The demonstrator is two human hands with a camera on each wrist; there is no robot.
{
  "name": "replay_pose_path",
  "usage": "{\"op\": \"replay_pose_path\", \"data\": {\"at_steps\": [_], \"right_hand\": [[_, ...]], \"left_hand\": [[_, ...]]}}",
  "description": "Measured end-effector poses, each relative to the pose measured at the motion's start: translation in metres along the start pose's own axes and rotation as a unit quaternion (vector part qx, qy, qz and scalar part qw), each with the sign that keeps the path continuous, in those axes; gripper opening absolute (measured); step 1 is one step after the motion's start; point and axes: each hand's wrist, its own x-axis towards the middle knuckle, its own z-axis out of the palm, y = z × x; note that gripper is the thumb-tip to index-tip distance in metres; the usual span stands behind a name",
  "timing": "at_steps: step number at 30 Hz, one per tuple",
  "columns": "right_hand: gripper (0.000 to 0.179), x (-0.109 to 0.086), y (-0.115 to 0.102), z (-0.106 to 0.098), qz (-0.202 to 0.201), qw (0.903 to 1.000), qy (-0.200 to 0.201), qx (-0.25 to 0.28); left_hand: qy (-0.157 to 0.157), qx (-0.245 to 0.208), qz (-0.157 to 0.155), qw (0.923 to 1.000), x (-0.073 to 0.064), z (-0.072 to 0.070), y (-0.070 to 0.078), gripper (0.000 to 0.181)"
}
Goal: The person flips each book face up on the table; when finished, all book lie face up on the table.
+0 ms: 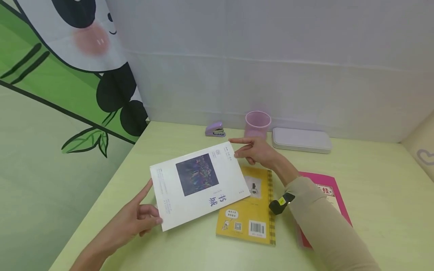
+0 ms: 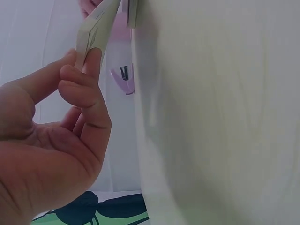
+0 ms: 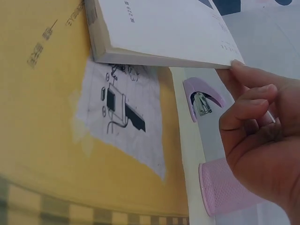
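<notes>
A white book with a dark square picture on its cover is held above the table between both hands. At its left end, my left hand pinches the lower corner; the left wrist view shows the thumb and fingers on either side of the book's edge. My right hand pinches the far right corner, index finger stretched along the edge. Beneath the white book's right part lies a yellow book, back cover up, partly covered in the head view. In the right wrist view the white book hangs over the yellow cover.
A pink-red book lies under the right forearm, partly hidden. Along the back stand a purple stapler, a pink mesh pen cup and a pale flat case. Behind the table hangs a white curtain.
</notes>
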Motion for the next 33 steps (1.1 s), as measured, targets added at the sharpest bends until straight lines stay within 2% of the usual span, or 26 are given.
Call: {"op": "replay_pose_path", "data": {"at_steps": [3, 7, 14, 20, 33], "right_hand": [[0.057, 0.000, 0.003, 0.001, 0.022, 0.9997, -0.005, 0.000], [0.057, 0.002, 0.009, 0.003, 0.036, 0.9993, -0.008, -0.007], [0.055, 0.006, 0.017, 0.008, 0.046, 0.9986, -0.007, -0.027], [0.055, 0.009, 0.022, 0.009, 0.046, 0.9981, -0.018, -0.037], [0.051, 0.014, 0.021, 0.010, 0.077, 0.9954, -0.013, -0.054]], "left_hand": [[-0.018, -0.008, 0.003, 0.9998, 0.001, 0.002, -0.003, 0.115], [-0.027, -0.012, 0.000, 0.9996, 0.002, 0.005, -0.005, 0.115], [-0.020, -0.006, -0.033, 0.9992, 0.005, 0.010, -0.012, 0.116], [-0.023, 0.000, -0.049, 0.9985, 0.007, 0.015, -0.019, 0.116], [-0.020, 0.030, -0.085, 0.9957, 0.011, 0.021, -0.016, 0.116]]}}
